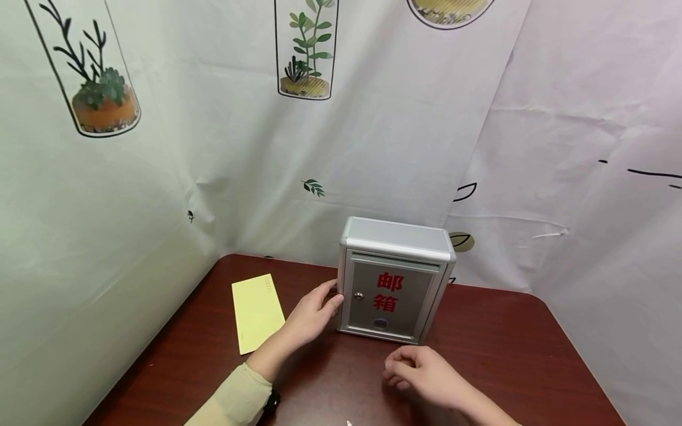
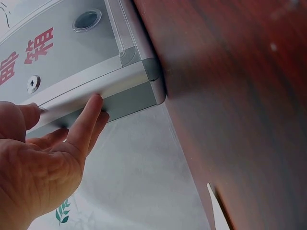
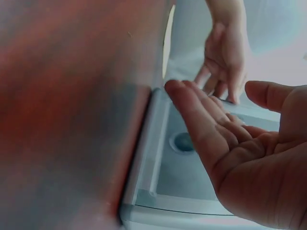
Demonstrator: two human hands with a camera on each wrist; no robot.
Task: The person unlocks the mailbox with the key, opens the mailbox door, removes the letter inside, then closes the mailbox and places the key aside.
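Note:
A silver metal mailbox (image 1: 396,281) with red Chinese characters, a round lock and a small round window stands upright on the table. My left hand (image 1: 314,312) touches its left side. In the left wrist view the thumb lies at the front edge and the extended fingers (image 2: 85,122) rest along the side wall. My right hand (image 1: 421,374) hovers in front of the mailbox's lower right, fingers loosely bent. The right wrist view shows that palm (image 3: 254,167) bare, with nothing in it. A yellow envelope (image 1: 258,310) lies flat to the left, partly covered by my left forearm.
The dark red wooden table (image 1: 495,343) has rounded back corners. White cloth (image 1: 394,148) printed with plants hangs close behind and on both sides. A small pale tip (image 1: 348,423) shows at the bottom edge of the head view.

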